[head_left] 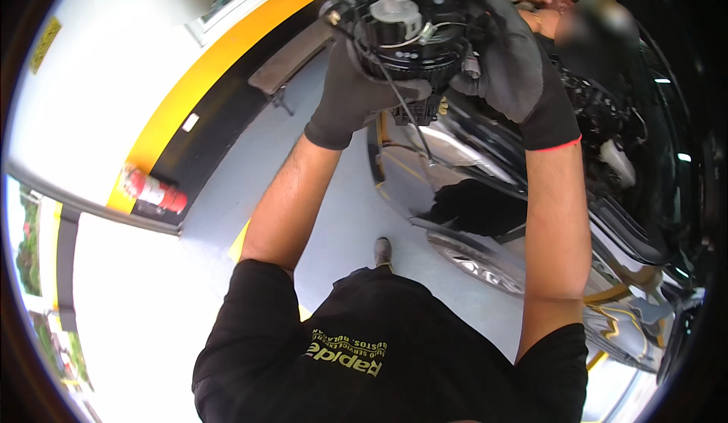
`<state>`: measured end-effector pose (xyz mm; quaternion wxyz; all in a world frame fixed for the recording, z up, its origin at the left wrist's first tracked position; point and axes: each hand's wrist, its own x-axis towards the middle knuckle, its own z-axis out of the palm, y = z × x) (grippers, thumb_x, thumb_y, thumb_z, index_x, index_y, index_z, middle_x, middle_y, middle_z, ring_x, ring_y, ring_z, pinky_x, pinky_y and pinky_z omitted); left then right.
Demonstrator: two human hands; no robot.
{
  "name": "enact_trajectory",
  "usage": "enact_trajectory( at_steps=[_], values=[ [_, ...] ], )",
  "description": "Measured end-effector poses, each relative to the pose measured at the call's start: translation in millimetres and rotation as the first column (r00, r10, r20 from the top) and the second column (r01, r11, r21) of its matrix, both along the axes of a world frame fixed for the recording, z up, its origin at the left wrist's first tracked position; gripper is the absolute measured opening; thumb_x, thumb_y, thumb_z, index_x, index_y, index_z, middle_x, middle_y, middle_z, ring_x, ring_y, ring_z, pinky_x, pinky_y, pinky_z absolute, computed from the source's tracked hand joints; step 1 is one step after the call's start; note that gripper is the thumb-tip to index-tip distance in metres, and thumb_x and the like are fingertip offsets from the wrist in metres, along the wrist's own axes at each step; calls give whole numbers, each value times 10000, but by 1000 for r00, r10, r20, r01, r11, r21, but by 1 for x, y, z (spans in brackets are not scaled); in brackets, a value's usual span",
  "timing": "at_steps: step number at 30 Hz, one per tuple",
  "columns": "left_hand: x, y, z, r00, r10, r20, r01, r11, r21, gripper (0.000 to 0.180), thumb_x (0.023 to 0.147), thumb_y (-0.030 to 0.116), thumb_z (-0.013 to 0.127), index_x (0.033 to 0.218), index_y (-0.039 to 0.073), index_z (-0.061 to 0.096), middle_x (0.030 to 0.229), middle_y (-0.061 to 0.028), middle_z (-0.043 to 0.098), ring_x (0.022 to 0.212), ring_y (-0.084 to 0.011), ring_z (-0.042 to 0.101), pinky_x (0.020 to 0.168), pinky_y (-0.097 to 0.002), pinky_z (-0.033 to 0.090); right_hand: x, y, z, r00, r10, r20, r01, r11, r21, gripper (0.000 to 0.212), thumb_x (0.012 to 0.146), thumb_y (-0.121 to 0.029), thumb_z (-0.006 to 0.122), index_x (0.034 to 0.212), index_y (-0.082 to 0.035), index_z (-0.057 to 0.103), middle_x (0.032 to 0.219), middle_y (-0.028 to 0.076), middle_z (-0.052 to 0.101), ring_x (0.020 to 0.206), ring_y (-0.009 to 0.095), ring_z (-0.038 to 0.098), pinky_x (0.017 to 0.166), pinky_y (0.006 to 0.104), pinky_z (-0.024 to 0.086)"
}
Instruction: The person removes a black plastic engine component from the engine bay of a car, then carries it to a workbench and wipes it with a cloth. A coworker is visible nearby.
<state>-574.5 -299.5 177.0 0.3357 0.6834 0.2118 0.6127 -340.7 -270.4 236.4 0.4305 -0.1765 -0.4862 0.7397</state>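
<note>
Raised in front of me at the top of the view is a bulky black plastic car part (413,57) with a round ribbed body. A grey plastic lever piece (396,7) sits on its upper side, and a thin black cable (407,108) dangles below it. My left hand (360,89), in a dark grey work glove, grips the part's left side, thumb across its lower front. Gloved likewise, my right hand (506,62) is wrapped against its right side; its fingertips are partly hidden. What the far side of the part looks like is out of sight.
A dark car's side (485,195) with its wheel (478,262) stands close on my right, its engine bay (607,119) exposed. Another person's arm (540,22) reaches in there. Along the left wall are a bench (284,66) and a red fire extinguisher (155,191).
</note>
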Motion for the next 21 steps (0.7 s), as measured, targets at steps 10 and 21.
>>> enact_trajectory(
  at_steps=[10, 21],
  values=[
    [-200, -75, 0, 913, 373, 166, -362, 927, -92, 884, 590, 52, 958, 1365, 19, 533, 1241, -80, 685, 1099, -179, 675, 971, -352, 568, -223, 36, 3, 795, 540, -277, -568, 822, -27, 577, 1062, -473, 467, 1414, -18, 525, 1248, 190, 674, 1063, 320, 702, 840, 486, 613],
    [-469, -3, -24, 825, 565, 10, -565, 824, 36, 745, 605, 226, 947, 1239, -12, 637, 1109, -79, 725, 998, -210, 694, 927, -331, 541, -461, 121, -137, 875, 300, -380, -406, 883, -238, 546, 1051, -419, 490, 1401, -1, 531, 1284, 197, 654, 1029, 313, 714, 714, 399, 624]
  ],
)
